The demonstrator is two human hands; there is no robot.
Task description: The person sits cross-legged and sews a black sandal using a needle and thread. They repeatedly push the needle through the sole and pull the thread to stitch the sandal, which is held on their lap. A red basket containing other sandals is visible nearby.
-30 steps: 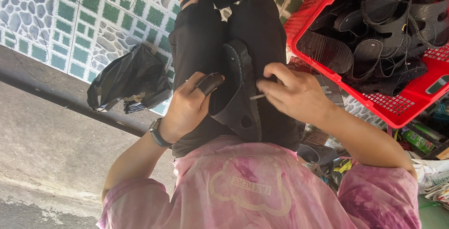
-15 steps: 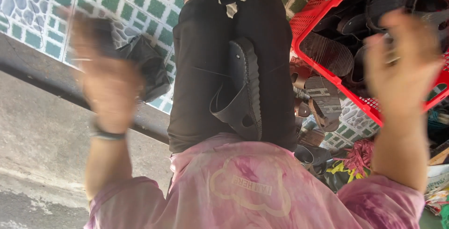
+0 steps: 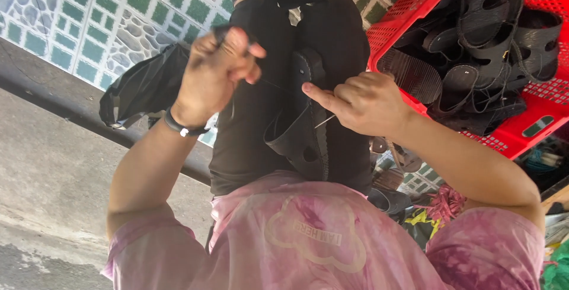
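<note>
Centre of the frame, a black sandal (image 3: 302,130) lies along the person's lap, wedged between the two black-trousered legs (image 3: 249,112), sole edge facing up. The right hand (image 3: 364,103) sits right on it, just right of centre, fingers curled closed and pinching a thin needle (image 3: 325,121) whose tip touches the sandal's strap; the forefinger stretches out onto the sole. Over at upper centre-left, the left hand (image 3: 216,68) is lifted clear of the sandal, fingers bunched shut around a small dark object, too blurred to tell what. A fine thread (image 3: 272,84) seems to run from that hand toward the sandal. A dark band (image 3: 181,127) circles the left wrist. Upper right, a red plastic crate (image 3: 409,23) holds a heap of black sandals (image 3: 486,59). A black bag (image 3: 145,85) lies at left on the green-tiled floor (image 3: 65,5).
</note>
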